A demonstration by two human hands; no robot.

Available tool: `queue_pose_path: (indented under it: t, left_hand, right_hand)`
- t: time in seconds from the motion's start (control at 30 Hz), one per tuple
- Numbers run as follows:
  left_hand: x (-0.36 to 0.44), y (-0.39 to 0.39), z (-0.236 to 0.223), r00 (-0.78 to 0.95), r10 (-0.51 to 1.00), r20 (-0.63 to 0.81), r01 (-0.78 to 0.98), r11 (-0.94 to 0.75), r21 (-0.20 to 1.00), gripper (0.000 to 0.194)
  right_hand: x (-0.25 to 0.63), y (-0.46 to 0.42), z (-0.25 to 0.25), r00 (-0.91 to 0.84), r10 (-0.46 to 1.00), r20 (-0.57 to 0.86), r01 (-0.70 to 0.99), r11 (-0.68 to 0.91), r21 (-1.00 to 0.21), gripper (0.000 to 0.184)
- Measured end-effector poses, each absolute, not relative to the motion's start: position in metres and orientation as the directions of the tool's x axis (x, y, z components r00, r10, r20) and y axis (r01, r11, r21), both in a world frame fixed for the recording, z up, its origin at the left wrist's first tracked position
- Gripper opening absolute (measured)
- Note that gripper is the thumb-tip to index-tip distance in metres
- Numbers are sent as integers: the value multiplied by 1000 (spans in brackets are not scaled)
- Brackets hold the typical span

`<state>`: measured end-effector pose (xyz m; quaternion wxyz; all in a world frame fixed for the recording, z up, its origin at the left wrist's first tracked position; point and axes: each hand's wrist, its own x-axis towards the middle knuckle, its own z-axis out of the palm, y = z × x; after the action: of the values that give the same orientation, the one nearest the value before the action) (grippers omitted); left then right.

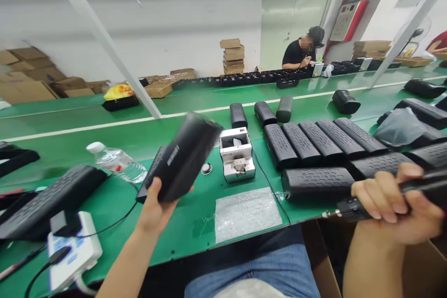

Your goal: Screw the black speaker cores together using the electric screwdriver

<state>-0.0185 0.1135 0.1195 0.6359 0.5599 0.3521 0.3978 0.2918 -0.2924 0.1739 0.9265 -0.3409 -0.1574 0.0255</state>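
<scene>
My left hand (157, 207) grips a black rounded casing (188, 156) by its lower end and holds it tilted above the green bench. White lettering shows on the casing, and its far end is blurred. At the right, my right hand (394, 202) is wrapped round a black electric screwdriver (352, 208), whose metal tip points left near the bench edge. Between the hands stands a small white screw feeder (238, 167). A bubble-wrap sheet (247, 214) lies flat in front of it, and a small round metal-rimmed part (206, 168) sits to its left.
Several black casings with a slotted pattern (317, 184) stand right of the feeder. A plastic bottle (120, 162) lies at left, behind a white power strip (75, 251) with cables. A slanted white post (104, 42) rises behind. Across the bench sits a person (296, 53).
</scene>
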Motion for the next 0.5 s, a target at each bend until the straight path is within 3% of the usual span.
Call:
queue_pose_path:
  t: [0.03, 0.1, 0.2, 0.3, 0.5]
  left_hand:
    - [3, 129, 136, 428, 903, 28, -115, 23, 993, 86]
    - [49, 157, 163, 419, 888, 187, -19, -197, 980, 87]
    - [112, 185, 184, 448, 846, 290, 133, -384, 914, 78]
    - [159, 195, 185, 491, 809, 323, 273, -495, 825, 68]
    - [208, 195, 176, 642, 697, 319, 448, -680, 580, 75]
  right_hand:
    - [288, -289, 159, 949, 203, 241, -3, 770, -638, 42]
    - [278, -282, 131, 945, 267, 186, -90, 764, -639, 36]
    - [264, -282, 102, 947, 291, 137, -141, 759, -636, 30]
    - [257, -299, 85, 950, 293, 104, -161, 749, -642, 26]
    - [255, -368, 50, 983, 181, -27, -147, 697, -702, 21]
